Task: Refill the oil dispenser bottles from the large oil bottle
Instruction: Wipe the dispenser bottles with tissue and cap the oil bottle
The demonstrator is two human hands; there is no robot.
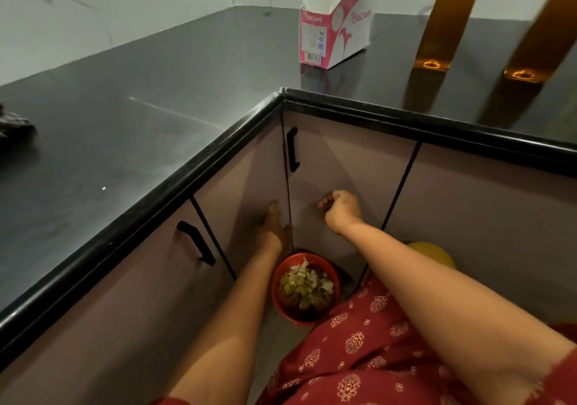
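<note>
two oil dispenser bottles [449,20] stand at the upper right of the frame on the black countertop [125,129], tall, square-sided and amber with oil, their tops cut off by the frame edge. the large oil bottle is not in view. the dispensers look like glass or hard clear plastic: stiff, likely slick if oily, and tippy because they are tall on a narrow base, so the safest hold is probably around the mid-body with the base kept supported.

both hands are low in the centre of the frame, at the corner cabinet doors [343,167]. the left hand [273,222] lies with fingers fairly straight along the seam between the two doors, touching the door edge and holding nothing. the right hand [338,209] is curled into a loose fist against the right-hand door; it appears empty, though its fingertips are hidden. a red bowl of vegetable scraps [306,287] sits on the floor below.
</note>
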